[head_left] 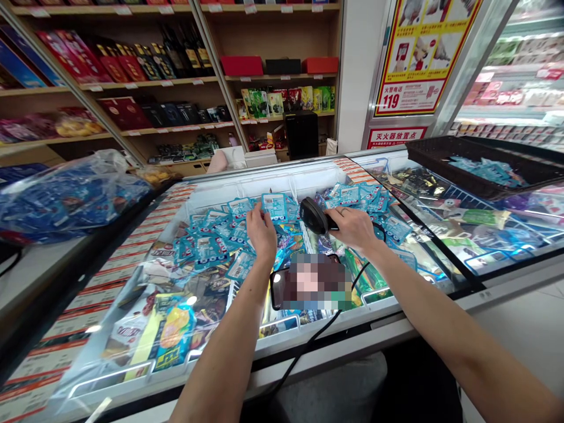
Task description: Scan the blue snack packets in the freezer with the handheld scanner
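My right hand is wrapped round the handle of a black barcode scanner, whose head points left. My left hand has its fingers bent at the left edge of a small blue packet, which shows a white label and barcode; it appears pinched there, though the fingertips are partly hidden. Many like packets lie spread over the glass top around both hands. Below the hands rests a phone with its screen blurred out. A black cable runs from the scanner down over the front edge.
Under the glass, the chest freezer holds wrapped ice creams in wire baskets. A clear bag of blue packets stands at the left. On the right sits a black tray with more packets. Stocked shelves stand behind.
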`<state>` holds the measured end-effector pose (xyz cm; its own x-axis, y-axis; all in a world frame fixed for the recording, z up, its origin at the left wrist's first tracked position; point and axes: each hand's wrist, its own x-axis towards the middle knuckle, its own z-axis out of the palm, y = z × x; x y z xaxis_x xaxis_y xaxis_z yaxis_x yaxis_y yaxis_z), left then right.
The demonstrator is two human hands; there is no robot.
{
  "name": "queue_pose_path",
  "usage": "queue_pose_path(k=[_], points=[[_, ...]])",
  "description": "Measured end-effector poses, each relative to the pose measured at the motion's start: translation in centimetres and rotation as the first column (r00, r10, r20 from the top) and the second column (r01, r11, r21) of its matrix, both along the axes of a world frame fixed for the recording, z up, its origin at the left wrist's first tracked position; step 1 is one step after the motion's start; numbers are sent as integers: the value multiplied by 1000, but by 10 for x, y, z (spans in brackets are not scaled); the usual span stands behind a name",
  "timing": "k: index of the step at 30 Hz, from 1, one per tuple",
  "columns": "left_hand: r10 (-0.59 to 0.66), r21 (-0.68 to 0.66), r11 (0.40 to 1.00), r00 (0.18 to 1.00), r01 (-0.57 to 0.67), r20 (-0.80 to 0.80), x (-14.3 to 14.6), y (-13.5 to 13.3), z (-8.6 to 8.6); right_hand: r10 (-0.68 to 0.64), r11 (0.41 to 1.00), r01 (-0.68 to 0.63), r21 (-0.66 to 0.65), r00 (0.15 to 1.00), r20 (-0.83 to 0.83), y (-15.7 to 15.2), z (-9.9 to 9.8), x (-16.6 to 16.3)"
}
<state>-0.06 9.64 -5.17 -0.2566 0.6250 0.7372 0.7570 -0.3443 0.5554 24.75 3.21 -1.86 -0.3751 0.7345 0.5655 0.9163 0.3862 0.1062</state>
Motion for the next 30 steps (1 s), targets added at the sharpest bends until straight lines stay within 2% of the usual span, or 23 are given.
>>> queue_pose_path(k=[3, 5, 6, 8, 10, 12, 17, 22, 26, 30], points=[[18, 29, 999, 999, -17, -30, 1, -2, 3, -50, 998, 51, 22, 997, -52, 2, -1, 6], [-90, 27, 995, 982, 95, -166, 5, -5, 7, -77, 996, 81, 40, 993, -90, 3, 0, 10], [-179, -5, 983, 948, 184, -263, 8, -7, 9, -90, 994, 96, 47, 990, -110, 4, 0, 12], [-363, -130, 931, 815, 342, -452, 14, -10, 12, -120, 990, 131, 56, 980, -158, 5, 1, 17], [-468, -270, 883, 680, 384, -564, 19, -11, 11, -153, 984, 169, 59, 966, -208, 6, 1, 23], [-500, -354, 866, 623, 353, -602, 21, -9, 8, -185, 977, 206, 60, 951, -249, 7, 0, 27], [-452, -382, 888, 641, 256, -620, 13, 1, 3, -212, 971, 233, 49, 940, -269, 7, 0, 33], [-407, -425, 896, 621, 130, -669, -18, 1, 12, -209, 975, 220, 22, 947, -243, 6, 2, 29], [-406, -453, 888, 594, 77, -694, -44, 2, 17, -229, 972, 234, -13, 938, -261, 6, 8, 25], [-409, -501, 864, 640, 42, -650, -59, 17, 20, -256, 965, 261, -28, 910, -325, 6, 18, 28]])
